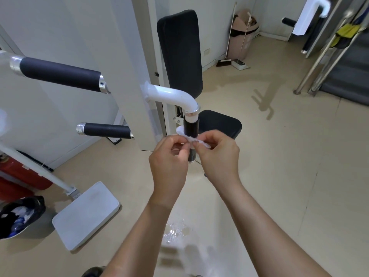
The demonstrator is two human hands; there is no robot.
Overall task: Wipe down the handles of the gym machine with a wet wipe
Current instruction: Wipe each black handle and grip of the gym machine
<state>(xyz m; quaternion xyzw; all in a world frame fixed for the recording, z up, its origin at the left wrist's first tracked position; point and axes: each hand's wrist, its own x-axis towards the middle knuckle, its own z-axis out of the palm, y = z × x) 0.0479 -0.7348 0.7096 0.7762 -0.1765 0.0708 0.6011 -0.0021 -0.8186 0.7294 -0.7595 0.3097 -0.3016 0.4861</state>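
A white wet wipe [196, 140] is stretched between both hands in the middle of the view. My left hand [169, 156] pinches its left end and my right hand [216, 154] pinches its right end. The wipe lies against a vertical black handle [191, 128] that hangs from a curved white tube [175, 95] of the gym machine. Two more black handles stick out at the left, a long upper handle [60, 73] and a shorter lower handle [105, 130].
The black backrest [179, 50] and black seat [221, 122] stand behind the handle. A white footplate [85, 214] lies on the floor at the lower left. A pink bin [242, 35] with a broom stands in the far corner. A wet patch [177, 232] marks the floor below my arms.
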